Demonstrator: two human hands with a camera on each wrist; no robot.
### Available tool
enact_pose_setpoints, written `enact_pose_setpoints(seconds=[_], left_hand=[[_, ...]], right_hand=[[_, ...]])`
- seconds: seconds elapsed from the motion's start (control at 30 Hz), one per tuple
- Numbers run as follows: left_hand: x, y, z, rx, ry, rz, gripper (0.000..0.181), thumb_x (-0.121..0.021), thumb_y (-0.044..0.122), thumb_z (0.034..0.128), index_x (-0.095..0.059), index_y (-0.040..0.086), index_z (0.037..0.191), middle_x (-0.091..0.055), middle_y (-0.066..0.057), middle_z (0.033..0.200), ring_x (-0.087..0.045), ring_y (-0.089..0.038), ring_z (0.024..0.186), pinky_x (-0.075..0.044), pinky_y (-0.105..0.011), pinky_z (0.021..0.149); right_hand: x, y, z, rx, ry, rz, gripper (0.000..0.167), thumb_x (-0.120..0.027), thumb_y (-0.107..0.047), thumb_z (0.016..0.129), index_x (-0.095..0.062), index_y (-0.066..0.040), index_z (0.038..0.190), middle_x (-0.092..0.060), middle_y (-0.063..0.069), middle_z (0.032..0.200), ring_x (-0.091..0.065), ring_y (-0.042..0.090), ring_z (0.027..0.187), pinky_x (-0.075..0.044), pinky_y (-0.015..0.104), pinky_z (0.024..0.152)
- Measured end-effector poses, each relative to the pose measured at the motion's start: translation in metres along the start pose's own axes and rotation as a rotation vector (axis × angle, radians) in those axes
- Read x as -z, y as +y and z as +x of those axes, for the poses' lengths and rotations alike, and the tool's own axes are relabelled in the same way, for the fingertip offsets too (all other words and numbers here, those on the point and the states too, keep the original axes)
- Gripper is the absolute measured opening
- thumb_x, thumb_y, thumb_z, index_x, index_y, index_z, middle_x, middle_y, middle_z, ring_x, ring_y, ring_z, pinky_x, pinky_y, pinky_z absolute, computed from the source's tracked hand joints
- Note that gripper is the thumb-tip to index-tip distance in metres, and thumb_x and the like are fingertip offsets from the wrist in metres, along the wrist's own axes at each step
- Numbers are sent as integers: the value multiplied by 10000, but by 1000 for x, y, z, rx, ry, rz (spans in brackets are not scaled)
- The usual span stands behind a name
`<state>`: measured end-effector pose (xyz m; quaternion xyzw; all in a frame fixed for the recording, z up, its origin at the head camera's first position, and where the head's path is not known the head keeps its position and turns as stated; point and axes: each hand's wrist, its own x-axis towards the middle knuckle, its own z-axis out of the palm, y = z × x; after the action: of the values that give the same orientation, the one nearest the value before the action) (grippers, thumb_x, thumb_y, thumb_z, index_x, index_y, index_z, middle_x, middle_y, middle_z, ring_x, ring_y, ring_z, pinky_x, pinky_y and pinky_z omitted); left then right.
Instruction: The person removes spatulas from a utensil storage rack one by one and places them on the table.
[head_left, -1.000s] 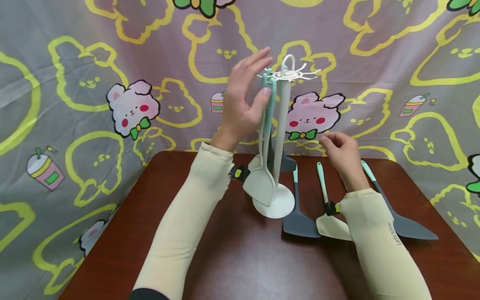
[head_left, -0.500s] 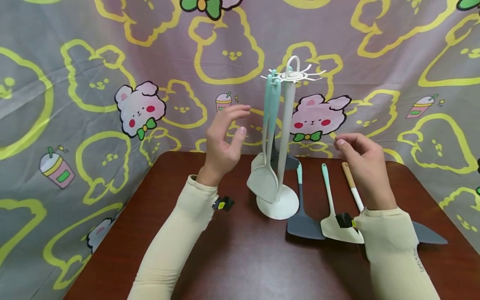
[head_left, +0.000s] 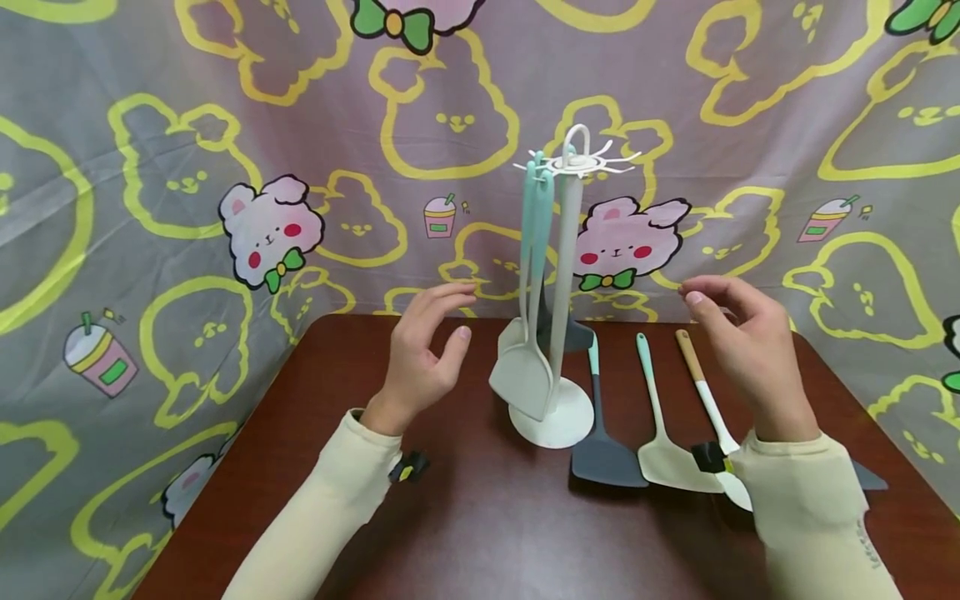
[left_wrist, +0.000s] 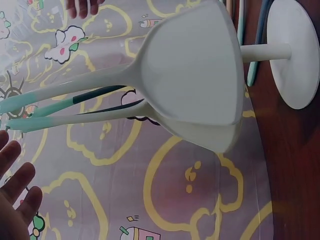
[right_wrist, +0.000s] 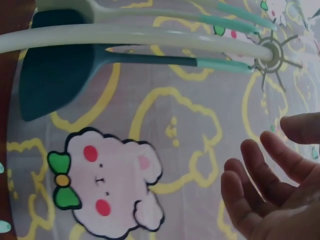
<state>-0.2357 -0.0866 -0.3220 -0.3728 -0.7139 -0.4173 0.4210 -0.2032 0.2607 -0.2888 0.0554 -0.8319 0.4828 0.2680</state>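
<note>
A white utensil stand (head_left: 564,275) rises from a round base, with a ring of hooks (head_left: 581,164) at its top. Two cream spatulas (head_left: 522,379) with mint handles hang from its left side; a dark turner (right_wrist: 60,75) hangs behind them. My left hand (head_left: 422,354) is held in the air left of the spatulas, fingers loosely bent and holding nothing. Over the right of the table hovers my right hand (head_left: 753,354), its relaxed fingers also holding nothing. Both wrist views show bare fingers apart from the utensils.
On the brown table (head_left: 465,508), right of the stand, lie a grey turner (head_left: 609,461), a cream spatula (head_left: 678,464) and a white spoon (head_left: 708,404) with a wooden-looking handle. Another dark blade (head_left: 868,477) is mostly hidden behind my right arm. A patterned cloth (head_left: 352,125) hangs behind.
My left hand has come away from the hanging spatulas' handles, moving down and left. My right hand has shifted right, uncovering the white spoon. The hanging spatulas stay on the stand.
</note>
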Motion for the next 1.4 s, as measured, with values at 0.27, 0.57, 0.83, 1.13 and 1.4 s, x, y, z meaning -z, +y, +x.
enact_pose_setpoints(seconds=[0.27,0.57,0.83,1.13,1.4], left_hand=[[-3,6,-2,11,-2,-15,291,-561,62,875,-676,18,1139,-679,-151,1215,-617,-275,1158,-467,-379,1014],[-7,7,-9,-6,-1,-17,262,-560,54,874,-706,31,1090,-707,-136,1144,-630,-273,1084,-480,-379,962],[-10,8,-15,33,-51,0,272,-565,73,869,-706,37,1098,-712,-136,1145,-622,-260,1122,-464,-379,1001],[-14,6,-22,19,-84,1,287,-571,71,858,-695,46,1116,-709,-111,1154,-618,-266,1122,-462,-384,994],[-14,8,-27,64,-114,13,279,-579,75,865,-691,51,1119,-688,-108,1205,-598,-251,1171,-455,-390,1019]], right_hand=[[-8,-33,22,302,53,156,233,-619,-58,935,-702,-75,1152,-668,-54,1111,-637,23,1001,-489,111,854],[-18,-75,54,592,80,149,308,-576,-14,912,-640,64,1203,-599,-166,1159,-578,73,1113,-485,210,1009],[-24,-100,81,739,77,154,314,-608,-35,847,-667,74,1136,-640,-67,1125,-561,36,1123,-433,217,1056],[-31,-91,103,784,-13,-11,337,-613,-104,844,-674,30,1148,-645,189,1203,-566,203,1174,-388,218,1037],[-41,-83,109,782,-52,27,310,-628,-88,824,-708,0,1110,-675,135,1206,-581,224,1185,-405,201,1026]])
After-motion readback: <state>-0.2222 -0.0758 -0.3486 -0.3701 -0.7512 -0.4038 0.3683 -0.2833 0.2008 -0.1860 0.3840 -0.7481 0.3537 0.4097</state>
